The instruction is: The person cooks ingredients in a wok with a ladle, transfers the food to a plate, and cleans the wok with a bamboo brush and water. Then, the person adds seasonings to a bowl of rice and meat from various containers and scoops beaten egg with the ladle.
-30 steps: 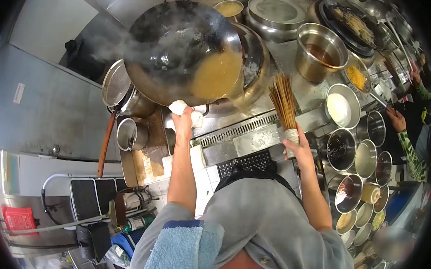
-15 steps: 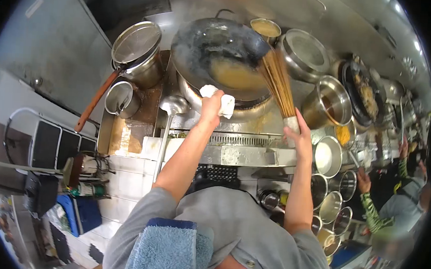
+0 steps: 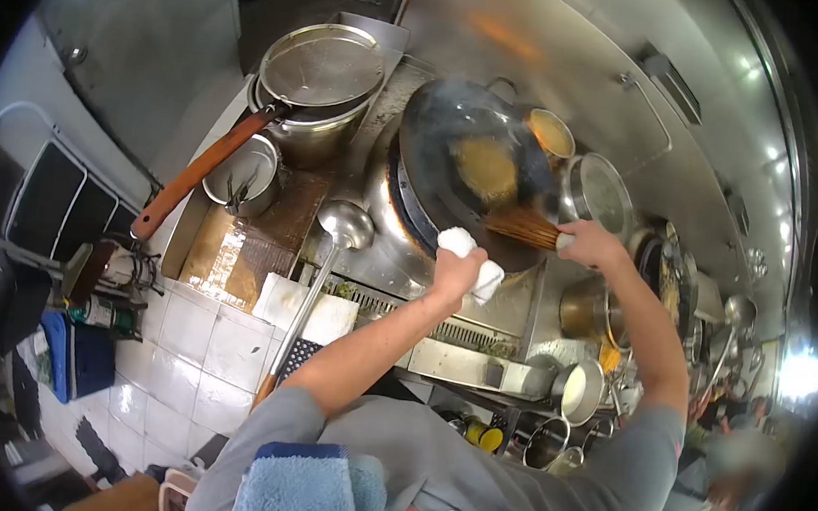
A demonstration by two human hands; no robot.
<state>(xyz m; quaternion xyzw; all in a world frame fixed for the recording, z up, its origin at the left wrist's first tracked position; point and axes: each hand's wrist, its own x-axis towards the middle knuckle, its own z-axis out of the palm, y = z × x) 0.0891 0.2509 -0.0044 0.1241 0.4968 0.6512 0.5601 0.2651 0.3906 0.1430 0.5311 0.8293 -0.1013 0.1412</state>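
Note:
A large dark wok [image 3: 430, 140] sits on the round burner [image 3: 383, 193], steaming, with brownish liquid [image 3: 486, 169] in its bowl. My left hand [image 3: 455, 275] is closed on a folded white cloth [image 3: 488, 281] at the wok's near rim. Whether the cloth wraps a handle is hidden. In my right hand [image 3: 592, 244] is a bamboo wok brush [image 3: 523, 227], gripped by its pale end. The brush's bristles reach into the near right side of the wok. A long-handled ladle [image 3: 345, 224] rests on the stove to the left of my left hand.
A wood-handled strainer [image 3: 322, 68] lies over a steel pot [image 3: 311, 142] on the left, beside a smaller pot [image 3: 257, 167]. On the right stand a yellowish container [image 3: 551, 133], a lidded pot [image 3: 605, 194] and a steel pot [image 3: 586, 308]. Another person [image 3: 685, 497] is far right.
My right hand has swung the brush from the wok's right edge down into the wok, its bristles now pointing left. The liquid patch has shifted within the wok, and the camera view has turned.

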